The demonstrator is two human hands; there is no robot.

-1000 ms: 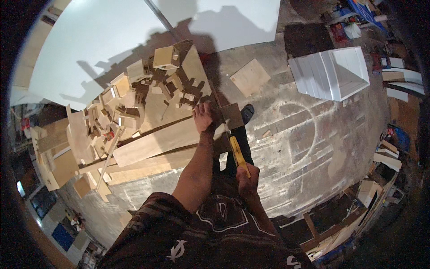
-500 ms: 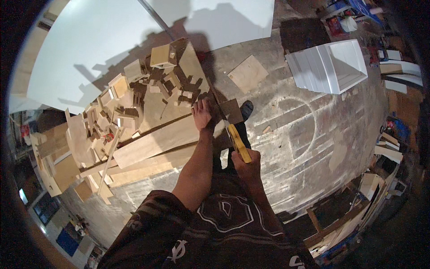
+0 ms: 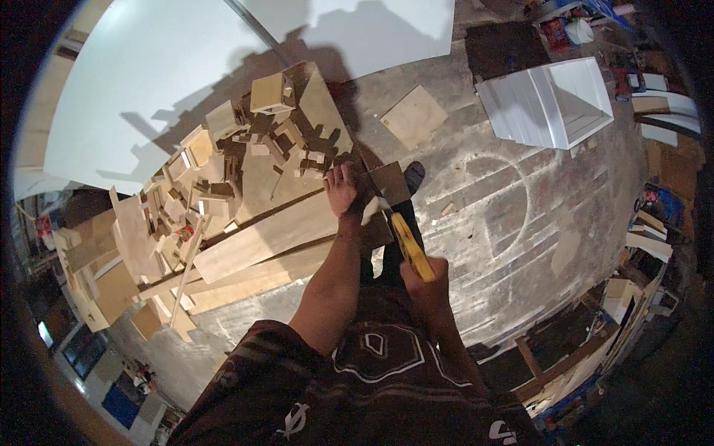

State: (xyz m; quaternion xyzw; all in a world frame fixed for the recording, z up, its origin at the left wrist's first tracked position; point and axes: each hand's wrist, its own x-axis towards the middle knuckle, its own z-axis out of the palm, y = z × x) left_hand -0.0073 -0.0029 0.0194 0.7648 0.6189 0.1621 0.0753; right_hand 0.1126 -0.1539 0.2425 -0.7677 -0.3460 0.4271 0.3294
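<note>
My right hand [image 3: 431, 281] is wrapped round the yellow handle of a hand saw [image 3: 410, 241]. Its narrow blade slants up and left, against the wood just past my left hand. Lying with its fingers stretched out, my left hand [image 3: 343, 192] presses on the end of a long pale plank [image 3: 260, 239]. A brownish square end of wood [image 3: 390, 183] sticks out right of the blade, over my foot; whether it is still joined to the plank I cannot tell. Shadow hides the cut itself.
Loose wooden blocks and small box-like pieces [image 3: 271, 93] crowd the worktop [image 3: 323, 100]. Large white sheets [image 3: 111, 97] lie beyond it. A square panel [image 3: 414, 117] lies on the concrete floor, near a white open cabinet [image 3: 547, 104]. Wood scraps [image 3: 647, 241] stand at far right.
The saw and my right hand have drawn back down and to the right. My left hand stays on the plank, and the view has shifted slightly.
</note>
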